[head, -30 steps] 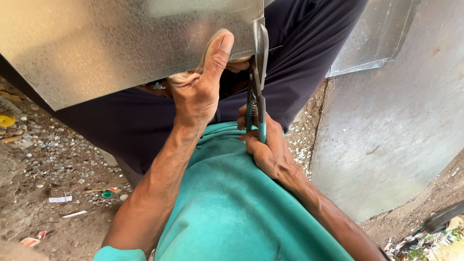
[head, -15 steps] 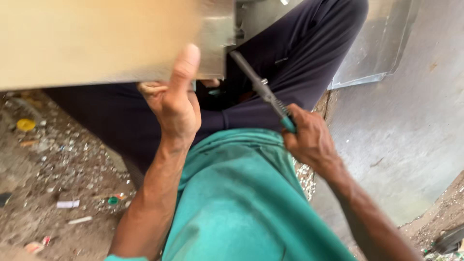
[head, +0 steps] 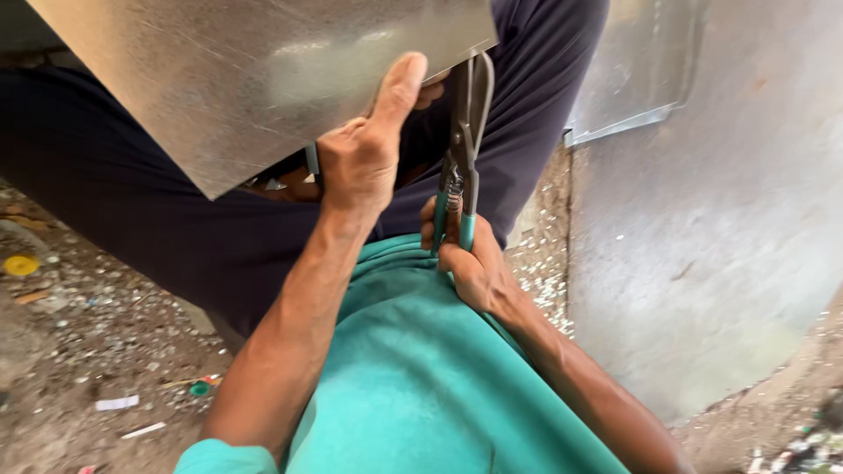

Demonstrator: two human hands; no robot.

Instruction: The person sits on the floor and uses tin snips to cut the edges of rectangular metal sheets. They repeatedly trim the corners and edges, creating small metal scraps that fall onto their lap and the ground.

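Left hand point(head: 362, 162) clamps the lower edge of the shiny galvanized steel sheet point(head: 255, 79), thumb flat on its face, sheet held over the lap. Right hand point(head: 465, 259) is wrapped tight around the teal-handled metal tin snips point(head: 464, 149), blades at the sheet's right corner.

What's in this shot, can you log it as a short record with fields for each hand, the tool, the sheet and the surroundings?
left hand: grips the lower edge of the metal sheet, thumb pressed up on its face
right hand: closed around the snips' handles
tin snips: teal grips, blades at the sheet's right edge
clothing: teal shirt, dark trousers
surroundings: littered ground, second metal sheet on the right
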